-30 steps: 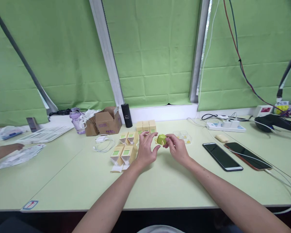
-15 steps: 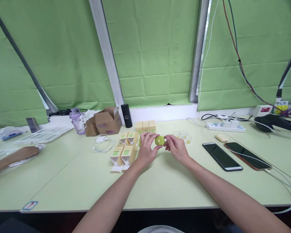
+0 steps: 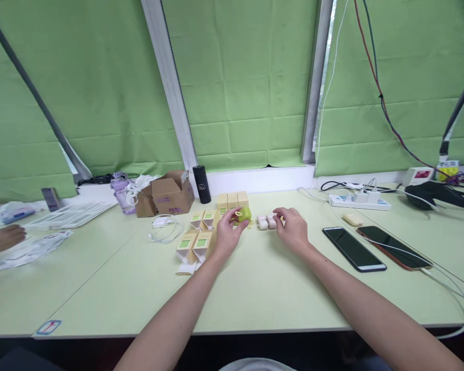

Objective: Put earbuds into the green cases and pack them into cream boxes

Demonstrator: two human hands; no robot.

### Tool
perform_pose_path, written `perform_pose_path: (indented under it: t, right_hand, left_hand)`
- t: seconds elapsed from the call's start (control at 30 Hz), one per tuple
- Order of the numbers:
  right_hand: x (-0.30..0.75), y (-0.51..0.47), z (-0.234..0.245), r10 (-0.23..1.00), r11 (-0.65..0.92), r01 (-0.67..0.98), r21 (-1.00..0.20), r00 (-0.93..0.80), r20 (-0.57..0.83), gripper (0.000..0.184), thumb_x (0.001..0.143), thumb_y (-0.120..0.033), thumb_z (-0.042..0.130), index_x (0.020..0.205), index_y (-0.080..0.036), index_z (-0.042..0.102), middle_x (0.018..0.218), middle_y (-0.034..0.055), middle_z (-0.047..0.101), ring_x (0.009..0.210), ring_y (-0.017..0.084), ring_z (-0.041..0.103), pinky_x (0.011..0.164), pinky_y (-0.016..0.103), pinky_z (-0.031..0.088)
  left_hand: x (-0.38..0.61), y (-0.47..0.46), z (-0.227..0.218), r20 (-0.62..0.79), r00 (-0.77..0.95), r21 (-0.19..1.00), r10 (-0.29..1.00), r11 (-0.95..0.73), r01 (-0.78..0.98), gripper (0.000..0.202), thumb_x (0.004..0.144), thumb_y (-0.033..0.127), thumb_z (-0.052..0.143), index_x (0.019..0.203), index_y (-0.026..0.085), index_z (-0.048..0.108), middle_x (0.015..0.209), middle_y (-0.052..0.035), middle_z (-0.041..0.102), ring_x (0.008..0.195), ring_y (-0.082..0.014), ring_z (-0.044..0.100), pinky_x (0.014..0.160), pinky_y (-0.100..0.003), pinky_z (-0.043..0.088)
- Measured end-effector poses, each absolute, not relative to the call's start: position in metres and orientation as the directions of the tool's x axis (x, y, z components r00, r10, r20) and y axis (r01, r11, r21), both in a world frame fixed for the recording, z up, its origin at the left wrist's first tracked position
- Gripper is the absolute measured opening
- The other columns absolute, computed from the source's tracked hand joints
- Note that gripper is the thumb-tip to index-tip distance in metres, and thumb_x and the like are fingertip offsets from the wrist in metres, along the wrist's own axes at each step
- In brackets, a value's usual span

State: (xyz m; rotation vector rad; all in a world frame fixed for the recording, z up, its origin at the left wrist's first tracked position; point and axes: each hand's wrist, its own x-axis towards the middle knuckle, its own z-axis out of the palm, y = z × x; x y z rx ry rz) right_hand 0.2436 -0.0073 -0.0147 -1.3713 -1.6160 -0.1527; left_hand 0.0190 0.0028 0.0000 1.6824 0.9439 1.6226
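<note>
My left hand (image 3: 229, 233) holds a rounded green case (image 3: 245, 214), the size of an earbud case, with a small yellow loop at its left side. It is lifted over the table, and yellow bits show just below it. Right of it, a cluster of pale pinkish-white earbud cases (image 3: 263, 223) lies on the table. At the cluster's right end, my right hand (image 3: 293, 228) has its thumb and fingertips closed around a case, partly hiding it. Beside my left hand stand several open cream cartons (image 3: 201, 246) with green labels; closed ones (image 3: 232, 199) stand behind.
A white cable with charger (image 3: 163, 222), a brown cardboard box (image 3: 174, 193) and a black cylinder (image 3: 201, 184) are at the back left. Two phones (image 3: 354, 249) and a power strip (image 3: 360, 201) lie right. Another person's hand (image 3: 5, 238) rests far left near plastic packets (image 3: 34, 250).
My left hand has moved slightly left and up with the green case. My right hand has let go of it and moved right to the pale cases. The other person's hand has shifted left.
</note>
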Motion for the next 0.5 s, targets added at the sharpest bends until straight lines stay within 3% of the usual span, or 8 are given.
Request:
perform_pose_path:
  t: [0.1, 0.2, 0.5]
  right_hand:
    - [0.249, -0.001, -0.02, 0.682, 0.353, 0.889, -0.291, -0.032, 0.731, 0.022, 0.092, -0.015, 0.06, 0.108, -0.022, 0.073, 0.098, 0.0083, 0.077, 0.098, 0.029, 0.062, 0.074, 0.038, 0.045]
    - [0.251, 0.005, -0.026, 0.688, 0.333, 0.931, -0.146, -0.134, 0.714, 0.028, 0.087, -0.01, 0.063, 0.109, -0.021, 0.075, 0.108, 0.0122, 0.074, 0.103, 0.032, 0.057, 0.082, 0.043, 0.045]
    - [0.251, 0.009, -0.031, 0.737, 0.281, 0.959, -0.038, -0.19, 0.649, 0.032, 0.087, -0.009, 0.064, 0.112, -0.022, 0.077, 0.121, 0.0152, 0.066, 0.117, 0.035, 0.048, 0.096, 0.048, 0.041]
  left_hand:
    - [0.018, 0.009, -0.001, 0.51, 0.014, 0.856, 0.86, -0.506, -0.103, 0.059, 0.076, 0.04, 0.088, 0.127, 0.018, 0.068, 0.115, -0.0088, 0.07, 0.104, -0.0199, 0.069, 0.097, -0.038, 0.057]
    - [0.016, 0.011, -0.001, 0.5, 0.033, 0.856, 0.865, -0.488, -0.171, 0.064, 0.075, 0.041, 0.089, 0.13, 0.019, 0.065, 0.118, -0.0096, 0.071, 0.11, -0.0215, 0.07, 0.1, -0.04, 0.057]
    - [0.015, 0.009, -0.002, 0.479, 0.087, 0.868, 0.873, -0.457, -0.196, 0.061, 0.07, 0.033, 0.091, 0.123, 0.019, 0.062, 0.125, -0.0105, 0.069, 0.109, -0.0225, 0.072, 0.097, -0.041, 0.06]
